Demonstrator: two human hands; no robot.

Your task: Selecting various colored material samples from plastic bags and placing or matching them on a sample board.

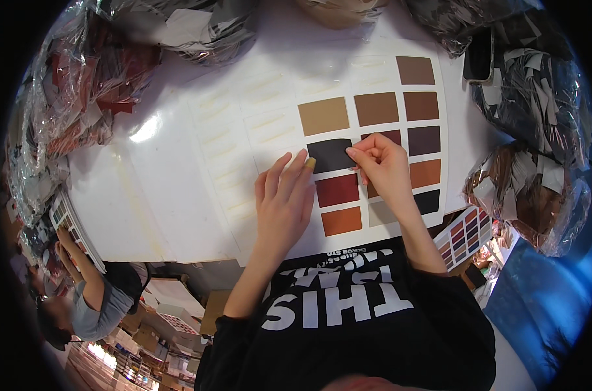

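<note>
A white swatch card (270, 98) lies on the table before me, with rows of coloured rectangles on its right part. My right hand (384, 163) pinches the right edge of a dark grey swatch (330, 156) between thumb and finger. My left hand (286, 202) is spread flat on the card, its fingertips at that swatch's left edge; one finger wears a yellowish cover. A tan swatch (324, 116) is above the dark grey one, a dark red swatch (338, 191) below, then an orange-brown one (341, 221). My right hand partly hides a maroon swatch (390, 136). Yellowish glue-like streaks mark the card's left part.
See-through plastic bags of loose swatches (100, 78) line the table's left, far and right sides (531, 195). A phone (478, 57) lies at the far right. Another filled swatch card (465, 236) sits at lower right. Another person (103, 293) works at far left.
</note>
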